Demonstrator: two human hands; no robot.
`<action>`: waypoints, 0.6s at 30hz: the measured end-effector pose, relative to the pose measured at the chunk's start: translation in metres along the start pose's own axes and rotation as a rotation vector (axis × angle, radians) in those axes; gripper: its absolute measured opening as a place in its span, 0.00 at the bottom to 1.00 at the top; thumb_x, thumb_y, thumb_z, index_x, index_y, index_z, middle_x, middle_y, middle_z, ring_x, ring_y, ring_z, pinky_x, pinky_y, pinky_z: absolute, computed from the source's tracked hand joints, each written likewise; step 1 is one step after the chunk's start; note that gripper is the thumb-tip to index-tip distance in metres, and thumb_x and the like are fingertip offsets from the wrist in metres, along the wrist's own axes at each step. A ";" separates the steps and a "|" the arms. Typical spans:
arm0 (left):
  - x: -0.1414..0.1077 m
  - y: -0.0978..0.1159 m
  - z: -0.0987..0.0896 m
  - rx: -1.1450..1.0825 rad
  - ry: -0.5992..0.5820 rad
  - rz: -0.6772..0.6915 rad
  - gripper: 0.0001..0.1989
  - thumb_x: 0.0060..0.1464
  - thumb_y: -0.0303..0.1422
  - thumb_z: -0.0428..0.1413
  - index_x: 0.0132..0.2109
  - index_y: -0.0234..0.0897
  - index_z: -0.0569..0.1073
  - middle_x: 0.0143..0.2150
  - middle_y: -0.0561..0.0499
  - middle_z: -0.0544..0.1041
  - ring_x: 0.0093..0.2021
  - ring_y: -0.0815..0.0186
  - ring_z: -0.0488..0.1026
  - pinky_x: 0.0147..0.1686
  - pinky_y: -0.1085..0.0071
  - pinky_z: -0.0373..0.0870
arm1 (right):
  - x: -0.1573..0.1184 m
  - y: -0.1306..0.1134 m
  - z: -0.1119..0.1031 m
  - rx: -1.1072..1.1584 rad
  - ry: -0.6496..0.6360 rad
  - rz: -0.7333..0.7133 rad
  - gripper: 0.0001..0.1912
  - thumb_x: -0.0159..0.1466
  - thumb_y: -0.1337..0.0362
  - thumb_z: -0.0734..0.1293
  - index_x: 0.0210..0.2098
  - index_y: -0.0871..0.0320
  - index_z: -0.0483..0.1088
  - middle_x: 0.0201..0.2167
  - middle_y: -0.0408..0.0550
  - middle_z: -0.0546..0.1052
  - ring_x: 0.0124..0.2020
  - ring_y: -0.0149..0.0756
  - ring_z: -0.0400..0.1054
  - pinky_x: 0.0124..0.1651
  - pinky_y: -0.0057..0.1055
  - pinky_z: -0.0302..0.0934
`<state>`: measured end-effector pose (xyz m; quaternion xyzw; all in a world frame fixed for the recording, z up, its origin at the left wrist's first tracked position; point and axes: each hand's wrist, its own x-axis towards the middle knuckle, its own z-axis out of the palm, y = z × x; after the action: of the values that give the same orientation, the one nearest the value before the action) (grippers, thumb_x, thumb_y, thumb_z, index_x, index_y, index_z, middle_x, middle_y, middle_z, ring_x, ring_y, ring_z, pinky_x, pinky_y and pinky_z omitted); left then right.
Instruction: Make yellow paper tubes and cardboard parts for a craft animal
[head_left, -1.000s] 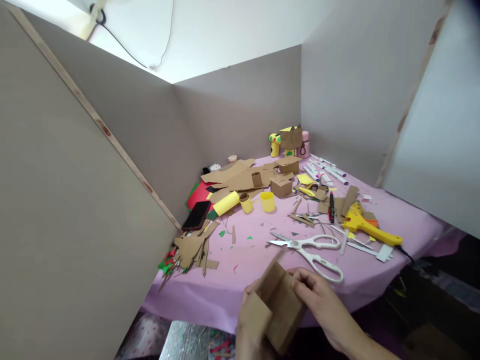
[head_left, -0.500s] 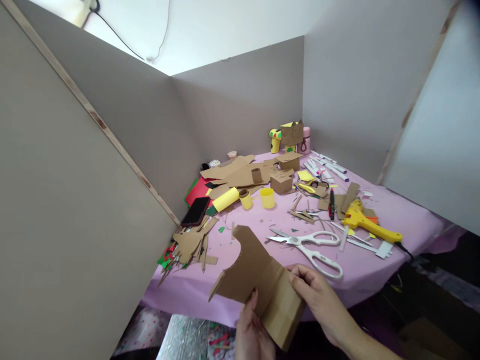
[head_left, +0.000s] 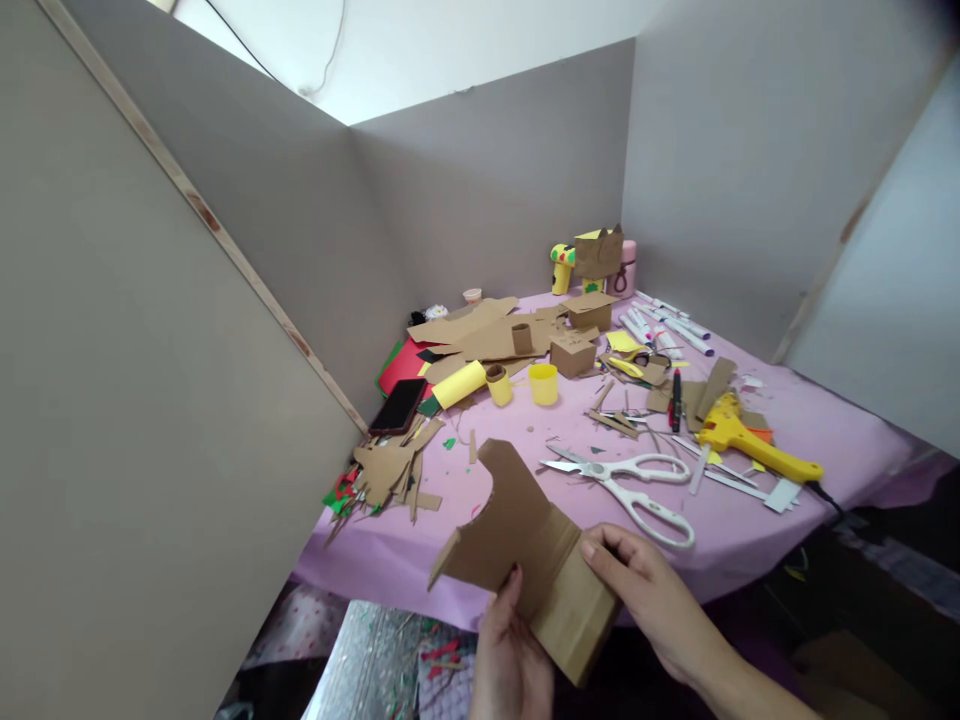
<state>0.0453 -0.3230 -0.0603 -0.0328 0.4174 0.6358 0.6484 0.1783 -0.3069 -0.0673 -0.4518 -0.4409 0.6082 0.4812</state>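
Note:
A folded cardboard piece (head_left: 525, 540) with a curved cut-out in its upper left edge is held above the table's front edge. My left hand (head_left: 510, 645) grips it from below, thumb on its inner face. On the right side my right hand (head_left: 630, 570) pinches the edge near the fold. White-handled scissors (head_left: 626, 480) lie partly open on the table just beyond my right hand. Behind the cardboard stand a yellow ring (head_left: 544, 385) and a small yellow-wrapped tube (head_left: 498, 386), with a longer yellow roll (head_left: 459, 384) lying beside them.
The pink-covered table (head_left: 465, 480) carries a yellow glue gun (head_left: 757, 445), markers (head_left: 675, 325), small cardboard boxes (head_left: 574, 355), a dark phone (head_left: 398, 406) and cardboard scraps (head_left: 390, 470). Grey partitions (head_left: 495, 190) enclose it at the back and sides.
The view has shifted slightly, so the table's things appear a little further right and higher. Both hands keep their hold on the cardboard, which looks almost unchanged in pose.

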 end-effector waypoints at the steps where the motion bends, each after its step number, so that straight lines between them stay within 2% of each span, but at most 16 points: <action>1: -0.001 0.000 0.000 -0.002 0.001 0.006 0.22 0.52 0.25 0.54 0.55 0.36 0.67 0.45 0.48 0.80 0.53 0.59 0.71 0.55 0.63 0.65 | 0.000 0.000 0.000 0.007 0.000 -0.001 0.14 0.62 0.54 0.63 0.27 0.58 0.65 0.23 0.38 0.65 0.25 0.30 0.58 0.29 0.26 0.53; 4: -0.002 0.002 0.000 -0.026 -0.033 0.018 0.23 0.52 0.24 0.55 0.56 0.37 0.66 0.47 0.48 0.79 0.53 0.60 0.71 0.56 0.64 0.64 | 0.000 0.000 0.001 0.022 -0.010 -0.014 0.14 0.62 0.54 0.63 0.28 0.58 0.66 0.24 0.39 0.67 0.26 0.31 0.59 0.30 0.26 0.54; 7: -0.004 0.004 0.000 -0.035 -0.092 -0.039 0.23 0.53 0.27 0.55 0.56 0.36 0.66 0.48 0.46 0.78 0.53 0.57 0.71 0.55 0.60 0.64 | 0.000 -0.003 0.001 0.032 -0.016 -0.033 0.13 0.62 0.54 0.64 0.30 0.58 0.68 0.25 0.40 0.69 0.29 0.33 0.61 0.33 0.27 0.55; 10: -0.004 0.006 0.001 -0.033 -0.075 -0.039 0.24 0.52 0.26 0.54 0.57 0.38 0.65 0.50 0.47 0.78 0.53 0.57 0.71 0.54 0.60 0.65 | -0.001 -0.004 0.002 0.049 -0.032 -0.033 0.12 0.62 0.55 0.64 0.31 0.58 0.70 0.26 0.42 0.71 0.30 0.34 0.62 0.34 0.28 0.56; 18: -0.001 0.003 -0.008 0.009 -0.137 -0.037 0.24 0.50 0.27 0.57 0.56 0.36 0.67 0.47 0.46 0.79 0.54 0.58 0.70 0.57 0.62 0.62 | 0.001 0.001 0.001 0.005 0.001 -0.030 0.14 0.61 0.54 0.64 0.30 0.59 0.69 0.25 0.41 0.69 0.28 0.33 0.60 0.32 0.28 0.55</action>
<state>0.0388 -0.3280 -0.0630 0.0061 0.3742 0.6224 0.6874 0.1773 -0.3064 -0.0682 -0.4441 -0.4457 0.6020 0.4916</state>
